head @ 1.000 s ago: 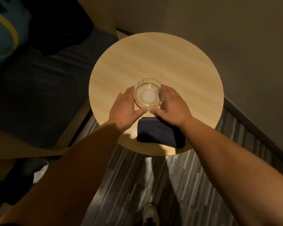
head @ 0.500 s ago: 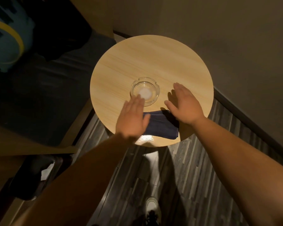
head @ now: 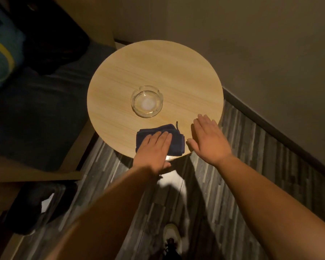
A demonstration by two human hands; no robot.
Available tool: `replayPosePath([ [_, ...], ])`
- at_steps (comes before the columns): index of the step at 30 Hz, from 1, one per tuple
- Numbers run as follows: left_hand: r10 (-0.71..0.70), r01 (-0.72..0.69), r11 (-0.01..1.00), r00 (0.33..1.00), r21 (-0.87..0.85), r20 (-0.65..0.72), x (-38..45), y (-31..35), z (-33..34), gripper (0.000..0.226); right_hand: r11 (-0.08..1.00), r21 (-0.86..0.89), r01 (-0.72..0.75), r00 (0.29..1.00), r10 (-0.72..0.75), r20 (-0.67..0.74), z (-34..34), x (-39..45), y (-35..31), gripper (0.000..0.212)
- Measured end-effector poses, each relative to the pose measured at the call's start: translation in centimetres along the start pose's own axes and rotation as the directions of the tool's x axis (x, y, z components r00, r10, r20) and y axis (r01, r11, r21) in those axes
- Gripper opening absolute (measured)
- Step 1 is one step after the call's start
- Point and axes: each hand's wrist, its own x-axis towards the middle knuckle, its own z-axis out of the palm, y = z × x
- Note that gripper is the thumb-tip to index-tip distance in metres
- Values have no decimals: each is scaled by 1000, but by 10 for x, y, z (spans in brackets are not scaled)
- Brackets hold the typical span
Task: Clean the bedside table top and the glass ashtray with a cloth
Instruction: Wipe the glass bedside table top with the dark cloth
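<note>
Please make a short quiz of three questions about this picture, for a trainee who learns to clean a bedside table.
1. True or false: the left hand lies with straight fingers on the dark blue cloth.
2. Where is the glass ashtray? A) held in the right hand B) alone near the middle of the round wooden table top C) on the cloth
3. Fill in: the right hand is open, to the ____ of the cloth.

Key: 1 true; 2 B; 3 right
</note>
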Motion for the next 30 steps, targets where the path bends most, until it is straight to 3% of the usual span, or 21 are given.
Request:
replayPosePath([
  [7,-35,35,999,999,16,-10,-11,-8,8,76,998,-38,55,998,-56,-33,-5,2,-5,67],
  [14,-48,79,968,990,-237,136,-71,-8,27,61,990,-44,134,990,-132,47,-10,-7,-57,68],
  [17,-122,223,802,969,-554,214,-127,-25,31,62,978,-58,199,978,-195,74,-21,-11,-98,68],
  [20,-314,376,415,914,-828,257,-199,-38,35,41,955,-59,292,954,-286,86,-30,-12,-151,68],
  [22,-449,428,257,847,-867,285,-248,-46,42,35,933,-65,354,933,-347,94,-33,-14,-195,69],
  [27,-667,393,49,697,-918,262,-353,-78,46,37,854,-75,514,856,-506,104,-33,-24,-321,73],
  [30,-721,441,34,633,-897,284,-414,-115,44,42,782,-104,615,788,-605,113,-31,-36,-406,75],
])
